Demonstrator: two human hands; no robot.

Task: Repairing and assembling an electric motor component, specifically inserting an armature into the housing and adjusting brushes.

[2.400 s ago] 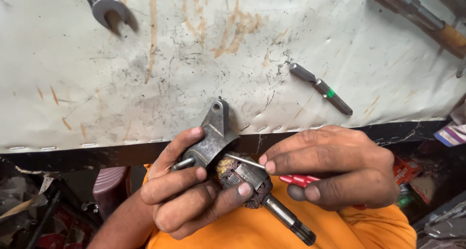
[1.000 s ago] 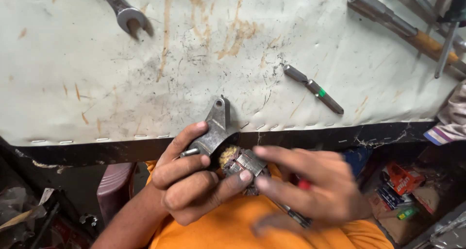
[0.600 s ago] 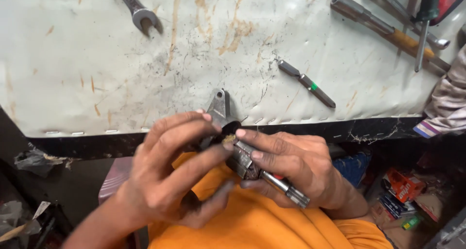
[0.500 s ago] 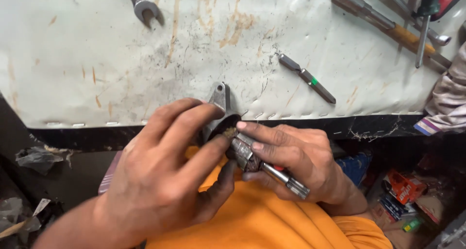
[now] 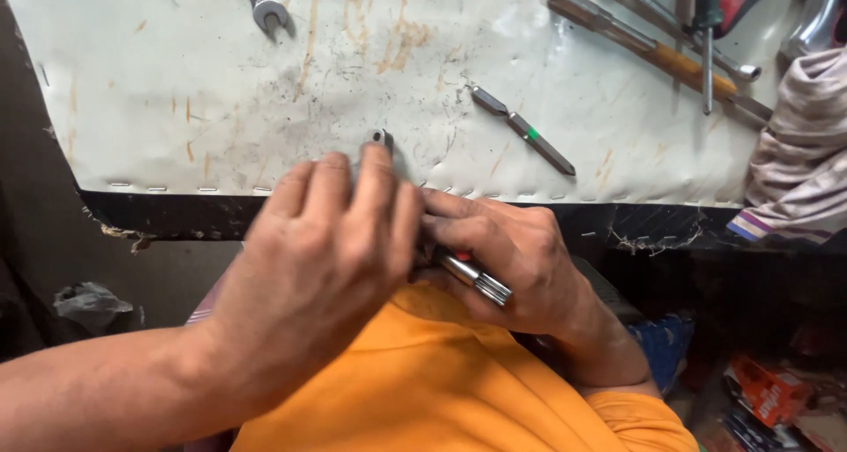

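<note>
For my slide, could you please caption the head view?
Two hands clasp a metal part and shaft beside a stained workbench.

Head camera looks steeply down (close) over hands (image 5: 397,249), bench edge (image 5: 176,209).

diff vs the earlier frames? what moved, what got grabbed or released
The left hand has rolled over the grey metal bracket part, back of the hand now up, covering all but its top lug. The right hand has closed in under it, and the part's steel shaft now pokes out between its fingers. Nothing was let go. The double-ended screwdriver bit and open-end spanner lie unmoved on the white bench.
</note>
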